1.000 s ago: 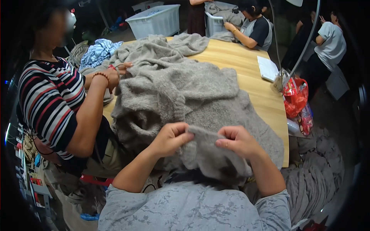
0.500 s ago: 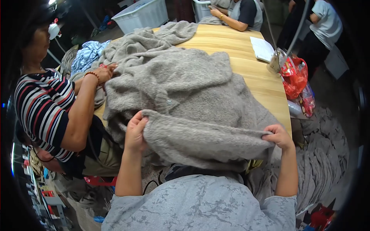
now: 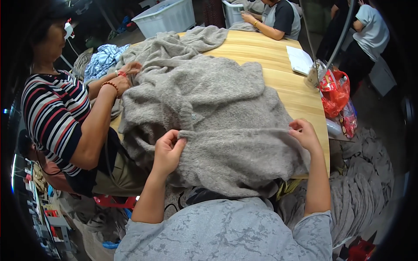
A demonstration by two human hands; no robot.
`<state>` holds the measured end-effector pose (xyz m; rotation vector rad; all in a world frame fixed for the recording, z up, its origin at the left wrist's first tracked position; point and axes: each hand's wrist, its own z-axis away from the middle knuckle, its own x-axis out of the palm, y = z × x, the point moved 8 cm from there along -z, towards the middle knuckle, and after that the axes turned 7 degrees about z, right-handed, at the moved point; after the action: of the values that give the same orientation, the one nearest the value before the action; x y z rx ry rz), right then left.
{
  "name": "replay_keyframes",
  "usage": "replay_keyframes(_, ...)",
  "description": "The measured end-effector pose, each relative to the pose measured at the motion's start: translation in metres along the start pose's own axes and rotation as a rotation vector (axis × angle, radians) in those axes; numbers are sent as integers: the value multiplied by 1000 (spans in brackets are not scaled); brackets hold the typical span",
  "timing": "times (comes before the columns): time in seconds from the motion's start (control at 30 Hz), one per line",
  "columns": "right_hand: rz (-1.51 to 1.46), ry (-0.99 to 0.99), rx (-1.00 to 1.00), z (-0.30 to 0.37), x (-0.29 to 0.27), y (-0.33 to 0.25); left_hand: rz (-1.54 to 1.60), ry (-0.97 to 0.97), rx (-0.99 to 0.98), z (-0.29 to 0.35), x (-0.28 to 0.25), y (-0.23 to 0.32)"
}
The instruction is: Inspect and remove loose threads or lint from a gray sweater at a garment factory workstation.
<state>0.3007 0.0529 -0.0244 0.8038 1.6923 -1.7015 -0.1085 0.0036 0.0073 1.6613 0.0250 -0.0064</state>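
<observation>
A fuzzy grey-brown knit garment (image 3: 244, 158) hangs between my hands over the near edge of the table. My left hand (image 3: 169, 150) pinches the left end of its upper edge, thumb on top. At the right end, my right hand (image 3: 305, 134) is closed on the same edge with thumb and fingertips. The edge runs nearly straight between them, and the cloth below falls in soft folds toward my lap. Just beyond lies a heap of the same grey knitwear (image 3: 217, 91), with a small shiny spot near its middle.
A co-worker in a striped shirt (image 3: 52, 122) stands at the left, hands on the heap. The wooden table (image 3: 274, 65) bears white papers (image 3: 299, 60) and a red plastic bag (image 3: 335, 93) at its right edge. More knitwear (image 3: 357, 187) is piled low at right. A white bin (image 3: 165, 17) stands behind.
My left hand has moved right and slightly down, my right hand slightly left and up. The garment's upper edge is now more level. The co-worker's hands have shifted a little at the heap.
</observation>
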Motion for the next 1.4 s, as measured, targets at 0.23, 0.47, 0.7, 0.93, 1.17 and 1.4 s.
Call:
replay_keyframes(0.23, 102, 390, -672, -26, 26, -135, -211, 31, 69, 6, 4, 18)
replay_keyframes(0.47, -530, 3, -238, -147, 46, -102, -1053, -230, 845, 20, 60, 79)
replay_keyframes(0.7, -697, 50, -404, -121, -101, -148, -1104, -126, 736, -17, 14, 71)
replay_keyframes(0.93, 807, 139, -44, -148, -59, -137, -869, -138, 618, -33, 7, 59)
replay_keyframes(1.17, -41, -48, -849, -27, 63, -222, -927, -168, 670, -18, 24, 66)
replay_keyframes(1.4, -9, 102, -688, -24, 106, -218, -1018, -74, 769, 14, 53, 88)
